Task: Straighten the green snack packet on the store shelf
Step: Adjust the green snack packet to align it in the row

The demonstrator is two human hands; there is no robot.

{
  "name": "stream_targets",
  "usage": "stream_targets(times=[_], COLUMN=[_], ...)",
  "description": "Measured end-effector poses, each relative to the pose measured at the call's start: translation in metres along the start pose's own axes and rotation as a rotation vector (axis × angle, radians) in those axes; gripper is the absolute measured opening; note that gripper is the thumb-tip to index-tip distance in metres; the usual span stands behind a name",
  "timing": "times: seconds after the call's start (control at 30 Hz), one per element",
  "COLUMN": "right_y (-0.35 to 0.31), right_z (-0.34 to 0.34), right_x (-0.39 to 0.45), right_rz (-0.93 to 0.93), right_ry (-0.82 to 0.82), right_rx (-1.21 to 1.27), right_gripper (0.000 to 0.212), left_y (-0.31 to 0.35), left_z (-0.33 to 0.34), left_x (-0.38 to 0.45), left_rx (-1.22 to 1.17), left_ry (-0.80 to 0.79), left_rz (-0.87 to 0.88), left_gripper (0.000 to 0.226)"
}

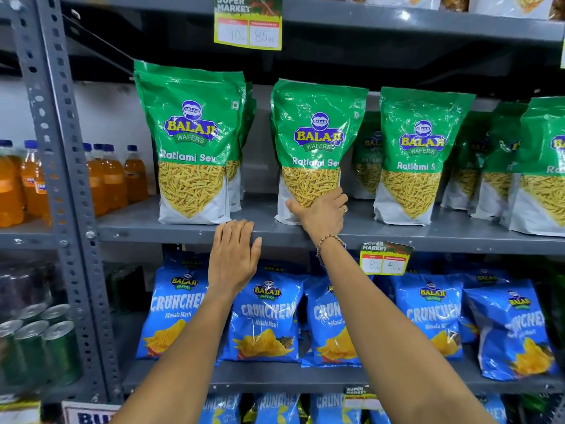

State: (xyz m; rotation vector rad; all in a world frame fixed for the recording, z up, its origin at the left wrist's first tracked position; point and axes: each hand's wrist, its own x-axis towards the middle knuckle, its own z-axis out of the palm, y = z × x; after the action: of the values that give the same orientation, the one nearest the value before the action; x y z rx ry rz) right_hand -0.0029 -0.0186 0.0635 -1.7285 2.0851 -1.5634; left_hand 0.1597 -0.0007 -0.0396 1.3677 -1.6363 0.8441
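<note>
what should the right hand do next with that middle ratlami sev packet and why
Probably turn the packet's base slightly so it faces front. The right hand already grips the bottom of the middle Ratlami Sev packet, which stands a bit tilted compared with the left packet. The left hand rests open on the shelf edge.

Both forearms are bare from the lower edge of the view up to the hands, with no sleeve showing on either. The right hand (324,214) wears a thin ring (345,209) on one finger and, at the wrist, a slim beaded bracelet (328,242) of small reddish and pale beads. The left hand (234,258) carries no jewellery, and its fingernails are short and unpainted.
</note>
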Motion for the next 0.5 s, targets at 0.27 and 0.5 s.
stream_targets(times=[0.27,0.5], right_y=[0.0,0.001], right_z=[0.006,-0.009], right_x=[0.003,-0.01], right_rz=[-0.006,-0.023], right_ry=[0.01,-0.109], right_rx=[-0.027,-0.012], right_gripper=[0.111,0.119], left_y=[-0.004,-0.003], left_z=[0.005,0.004], left_x=[0.0,0.0], left_rx=[0.023,0.053], left_ry=[0.046,0.077], left_rz=[0.035,0.063], left_gripper=[0.041,0.04])
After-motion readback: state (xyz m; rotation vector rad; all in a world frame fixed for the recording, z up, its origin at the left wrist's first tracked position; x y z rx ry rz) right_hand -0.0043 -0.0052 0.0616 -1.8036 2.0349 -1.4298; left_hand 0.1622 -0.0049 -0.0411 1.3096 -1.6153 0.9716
